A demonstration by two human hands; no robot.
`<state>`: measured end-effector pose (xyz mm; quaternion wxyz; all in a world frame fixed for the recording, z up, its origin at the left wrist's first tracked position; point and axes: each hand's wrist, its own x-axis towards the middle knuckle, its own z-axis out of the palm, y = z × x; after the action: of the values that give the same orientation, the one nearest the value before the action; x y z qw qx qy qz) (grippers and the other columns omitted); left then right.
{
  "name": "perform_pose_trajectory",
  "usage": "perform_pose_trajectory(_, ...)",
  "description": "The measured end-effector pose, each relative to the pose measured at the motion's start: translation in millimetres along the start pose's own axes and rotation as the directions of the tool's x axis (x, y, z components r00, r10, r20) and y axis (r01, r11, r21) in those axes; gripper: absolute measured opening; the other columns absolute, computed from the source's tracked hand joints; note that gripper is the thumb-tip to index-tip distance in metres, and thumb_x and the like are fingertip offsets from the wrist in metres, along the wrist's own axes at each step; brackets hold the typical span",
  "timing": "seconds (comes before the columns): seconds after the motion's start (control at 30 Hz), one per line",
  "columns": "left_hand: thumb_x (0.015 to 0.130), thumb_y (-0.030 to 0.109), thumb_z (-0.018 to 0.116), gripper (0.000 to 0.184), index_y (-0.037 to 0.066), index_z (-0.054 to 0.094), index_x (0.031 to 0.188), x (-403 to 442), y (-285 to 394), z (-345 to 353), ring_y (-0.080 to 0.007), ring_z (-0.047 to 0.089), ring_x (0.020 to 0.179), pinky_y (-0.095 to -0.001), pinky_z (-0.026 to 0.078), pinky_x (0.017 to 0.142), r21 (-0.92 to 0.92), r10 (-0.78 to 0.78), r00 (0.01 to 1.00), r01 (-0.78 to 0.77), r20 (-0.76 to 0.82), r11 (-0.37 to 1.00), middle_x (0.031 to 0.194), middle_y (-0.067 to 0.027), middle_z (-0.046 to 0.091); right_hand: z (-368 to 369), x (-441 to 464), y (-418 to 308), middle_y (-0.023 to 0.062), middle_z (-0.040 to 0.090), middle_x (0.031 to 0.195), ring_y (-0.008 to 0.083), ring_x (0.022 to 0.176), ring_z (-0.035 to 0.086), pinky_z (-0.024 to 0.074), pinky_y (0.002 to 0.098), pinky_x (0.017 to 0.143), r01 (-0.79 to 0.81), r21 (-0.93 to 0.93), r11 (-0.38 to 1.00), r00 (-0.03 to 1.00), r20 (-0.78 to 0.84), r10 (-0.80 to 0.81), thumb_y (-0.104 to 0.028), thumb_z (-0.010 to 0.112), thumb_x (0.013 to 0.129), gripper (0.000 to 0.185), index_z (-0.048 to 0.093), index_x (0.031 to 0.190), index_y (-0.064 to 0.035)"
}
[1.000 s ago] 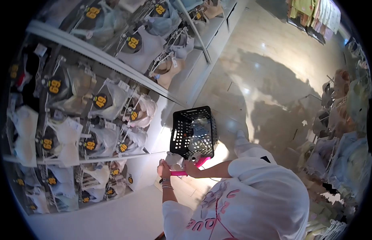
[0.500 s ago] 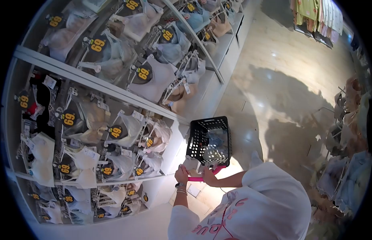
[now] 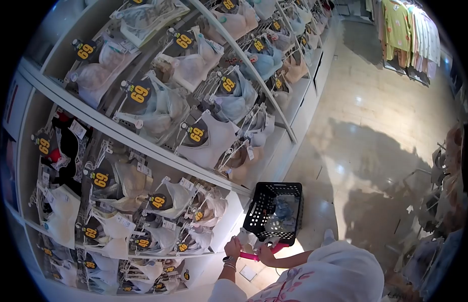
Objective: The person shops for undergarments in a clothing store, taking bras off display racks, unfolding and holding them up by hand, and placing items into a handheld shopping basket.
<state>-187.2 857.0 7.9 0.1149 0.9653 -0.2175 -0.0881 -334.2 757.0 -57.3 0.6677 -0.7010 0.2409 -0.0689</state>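
My left hand [image 3: 233,247], wearing a watch and a bracelet at the wrist, is closed on one side of a pale bra [image 3: 248,239]. My right hand [image 3: 266,256] grips the other side of the same bra; its fingers are small and partly hidden. The bra is at the near edge of a black shopping basket [image 3: 260,188]. Close to both hands runs the basket's pink handle [image 3: 249,256]. Inside the basket lie blue-grey garments [image 3: 285,207], partly in clear wrapping.
On the left, a white shelf unit [image 3: 143,138] carries rows of hanging bras with yellow-numbered black price tags [image 3: 139,93]. Clothes [image 3: 412,30] hang on a rack at the far right. More garments [image 3: 427,251] hang along the right side. Shadows fall across the pale floor [image 3: 364,100].
The view has tilted up, so the basket, hands and shelves appear lower and slightly further right. Both hands stay at the bra by the basket's near edge.
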Motion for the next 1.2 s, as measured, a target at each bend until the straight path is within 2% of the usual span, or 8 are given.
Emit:
perform_pose_trajectory(0.43, 0.095, 0.035, 0.034, 0.039, 0.010, 0.059, 0.079, 73.5, -37.5, 4.4, -0.0273, 0.062, 0.057, -0.0411, 0.049, 0.056, -0.120, 0.111, 0.990, -0.100, 0.083, 0.988, 0.061, -0.0056, 0.063, 42.2, 61.6, -2.1, 0.0243, 0.060, 0.082, 0.0406, 0.080, 0.060, 0.0465, 0.0476, 0.069, -0.089, -0.170, 0.981, 0.988, -0.142, 0.065, -0.015, 0.056, 0.081, 0.022, 0.050, 0.093, 0.0018)
perform_pose_trajectory(0.47, 0.094, 0.036, 0.035, 0.040, 0.011, 0.061, 0.077, 70.7, -21.7, -2.9, -0.0289, 0.063, 0.058, -0.0426, 0.049, 0.055, 0.319, 0.270, 0.957, -0.291, 0.111, 0.902, 0.064, -0.0088, 0.064, 49.4, 57.6, 0.4, 0.0227, 0.060, 0.082, 0.0405, 0.081, 0.060, 0.0452, 0.0482, 0.068, -0.128, -0.141, 0.982, 0.959, -0.271, 0.086, -0.015, 0.054, 0.081, 0.021, 0.049, 0.093, 0.0011)
perform_pose_trajectory(0.5, 0.094, 0.037, 0.035, 0.041, 0.010, 0.062, 0.079, 79.3, -30.9, 4.4, -0.0312, 0.062, 0.057, -0.0447, 0.048, 0.053, 0.204, 0.280, 0.956, -0.291, 0.085, 0.935, 0.064, -0.0113, 0.063, 53.0, 57.7, -0.5, 0.0218, 0.059, 0.078, 0.0404, 0.074, 0.058, 0.0434, 0.0490, 0.064, -0.044, -0.230, 0.972, 0.918, -0.393, -0.051, -0.014, 0.056, 0.078, 0.018, 0.050, 0.088, -0.0004)
perform_pose_trajectory(0.57, 0.092, 0.035, 0.040, 0.036, 0.005, 0.057, 0.099, 87.7, -33.0, 5.2, -0.0348, 0.060, 0.055, -0.0480, 0.046, 0.050, 0.015, 0.288, 0.958, -0.288, 0.003, 0.958, 0.062, -0.0175, 0.061, 43.3, 57.0, -25.5, 0.0216, 0.056, 0.076, 0.0394, 0.073, 0.057, 0.0420, 0.0473, 0.065, -0.126, -0.090, 0.988, 0.919, -0.386, 0.082, -0.013, 0.054, 0.081, 0.016, 0.047, 0.086, 0.0002)
perform_pose_trajectory(0.67, 0.094, 0.035, 0.039, 0.036, 0.004, 0.057, 0.095, 99.1, -35.0, 7.3, -0.0341, 0.059, 0.051, -0.0456, 0.045, 0.044, -0.113, 0.381, 0.923, -0.385, -0.057, 0.916, 0.057, -0.0171, 0.059, 43.1, 63.9, -22.7, 0.0212, 0.056, 0.075, 0.0382, 0.073, 0.057, 0.0426, 0.0451, 0.064, -0.063, -0.077, 0.995, 0.903, -0.430, 0.024, -0.012, 0.053, 0.082, 0.015, 0.047, 0.088, 0.0009)
perform_pose_trajectory(0.83, 0.095, 0.034, 0.038, 0.035, 0.006, 0.058, 0.089, 116.9, -25.6, -7.1, -0.0349, 0.059, 0.050, -0.0476, 0.046, 0.047, -0.171, 0.459, 0.886, -0.464, -0.075, 0.869, 0.056, -0.0175, 0.059, 52.3, 71.2, -36.4, 0.0202, 0.058, 0.072, 0.0329, 0.066, 0.060, 0.0448, 0.0424, 0.061, -0.146, 0.151, 0.978, 0.820, -0.535, 0.205, -0.013, 0.053, 0.082, 0.015, 0.050, 0.088, 0.0009)
perform_pose_trajectory(1.07, 0.095, 0.035, 0.036, 0.040, 0.004, 0.061, 0.098, 149.6, -16.1, -13.6, -0.0375, 0.060, 0.056, -0.0489, 0.047, 0.050, -0.194, 0.503, 0.864, -0.498, -0.028, 0.845, 0.061, -0.0206, 0.060, 69.6, 94.7, -19.8, 0.0187, 0.058, 0.072, 0.0303, 0.066, 0.059, 0.0443, 0.0405, 0.059, -0.194, -0.151, 0.969, 0.714, -0.699, 0.034, -0.014, 0.054, 0.084, 0.016, 0.050, 0.088, 0.0005)
perform_pose_trajectory(1.2, 0.095, 0.036, 0.035, 0.041, 0.004, 0.060, 0.095, 175.5, 2.2, -18.7, -0.0381, 0.061, 0.057, -0.0491, 0.047, 0.051, -0.158, 0.569, 0.821, -0.568, -0.042, 0.808, 0.062, -0.0200, 0.061, 64.9, 114.0, -30.3, 0.0175, 0.056, 0.070, 0.0274, 0.067, 0.060, 0.0449, 0.0397, 0.059, -0.095, -0.008, 0.995, 0.694, -0.717, 0.061, -0.013, 0.053, 0.084, 0.016, 0.051, 0.089, 0.0017)
